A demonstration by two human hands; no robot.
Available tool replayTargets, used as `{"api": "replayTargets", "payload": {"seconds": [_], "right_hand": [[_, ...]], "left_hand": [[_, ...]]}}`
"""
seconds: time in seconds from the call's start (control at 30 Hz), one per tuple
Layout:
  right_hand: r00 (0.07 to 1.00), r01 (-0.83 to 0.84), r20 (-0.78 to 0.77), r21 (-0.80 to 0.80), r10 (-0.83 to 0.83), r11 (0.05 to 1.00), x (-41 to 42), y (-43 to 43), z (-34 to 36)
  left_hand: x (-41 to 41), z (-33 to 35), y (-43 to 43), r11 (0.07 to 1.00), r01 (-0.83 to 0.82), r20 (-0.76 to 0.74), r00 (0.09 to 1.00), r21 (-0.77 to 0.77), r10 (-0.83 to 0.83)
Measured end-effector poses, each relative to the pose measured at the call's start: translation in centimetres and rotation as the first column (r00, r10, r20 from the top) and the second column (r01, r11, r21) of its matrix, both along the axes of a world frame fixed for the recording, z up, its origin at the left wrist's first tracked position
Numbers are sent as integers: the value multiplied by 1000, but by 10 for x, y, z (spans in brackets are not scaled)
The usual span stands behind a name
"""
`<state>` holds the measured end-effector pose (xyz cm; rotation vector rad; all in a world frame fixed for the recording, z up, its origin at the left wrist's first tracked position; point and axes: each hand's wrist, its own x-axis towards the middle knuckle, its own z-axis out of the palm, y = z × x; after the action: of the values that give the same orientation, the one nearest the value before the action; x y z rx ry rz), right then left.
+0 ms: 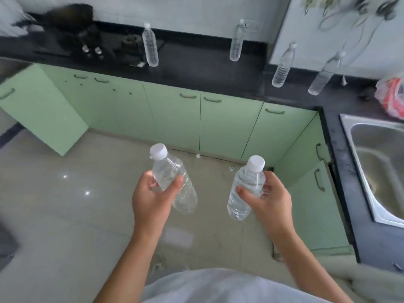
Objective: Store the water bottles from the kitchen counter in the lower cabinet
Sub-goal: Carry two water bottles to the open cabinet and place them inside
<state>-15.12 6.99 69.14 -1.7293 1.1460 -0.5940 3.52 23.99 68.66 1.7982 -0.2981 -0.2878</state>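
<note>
My left hand point(150, 197) grips a clear water bottle point(181, 191) with a white cap, held tilted over the floor. My right hand point(269, 200) grips a second clear bottle point(240, 193), also white-capped. Several more water bottles stand on the black counter point(196, 68): one near the stove point(150, 45), one further right point(237, 41), and two in the corner point(283, 66) point(323, 75). Below the counter runs a row of green lower cabinets point(175, 119). One cabinet door point(41, 110) at the left stands open.
A black gas stove point(91, 40) sits at the counter's left. A steel sink point(380, 167) is set into the right counter, with a red and white plastic bag point(392, 95) behind it. Green cabinets with handles also run under the right counter point(310, 182). Pale floor tiles lie below.
</note>
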Motion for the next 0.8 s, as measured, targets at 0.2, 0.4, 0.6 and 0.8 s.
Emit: {"api": "replayTargets", "payload": {"seconds": [0.2, 0.4, 0.6, 0.8], "right_hand": [[992, -125, 16, 6, 125, 992, 92, 46, 9], [985, -170, 44, 16, 169, 985, 190, 102, -3], [983, -180, -16, 8, 181, 984, 255, 129, -16], [955, -279, -100, 27, 281, 960, 337, 122, -32]], "left_hand": [[72, 19, 61, 997, -67, 43, 997, 48, 65], [156, 14, 120, 989, -62, 60, 997, 133, 55], [232, 8, 158, 983, -82, -3, 997, 163, 83], [302, -15, 175, 965, -169, -71, 980, 198, 186]]}}
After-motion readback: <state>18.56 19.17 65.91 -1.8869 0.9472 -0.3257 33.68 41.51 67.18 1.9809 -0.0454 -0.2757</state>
